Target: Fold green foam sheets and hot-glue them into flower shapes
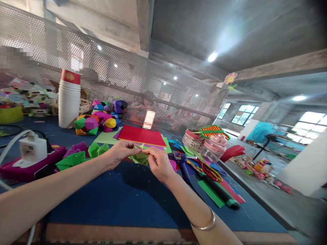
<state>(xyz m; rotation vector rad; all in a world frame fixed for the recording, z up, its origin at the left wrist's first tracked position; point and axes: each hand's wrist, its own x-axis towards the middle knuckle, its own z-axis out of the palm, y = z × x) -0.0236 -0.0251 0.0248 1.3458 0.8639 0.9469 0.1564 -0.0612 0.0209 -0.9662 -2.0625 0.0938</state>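
Note:
Both my hands meet above the middle of the blue table, holding a light green folded paper piece between them. My left hand pinches its left upper edge with thumb and fingertips. On the other side, the curled fingers of my right hand grip its right edge, and they cover part of the folds. Left of my left hand lie green folded paper pieces and a purple one. A blue hot glue gun rests just right of my right hand.
Behind my hands lies a stack of paper sheets, red on top. Paper cups, colourful paper balls and a magenta power strip stand left. Scissors, a black-handled tool and a clear jar lie right. A perforated screen rises behind.

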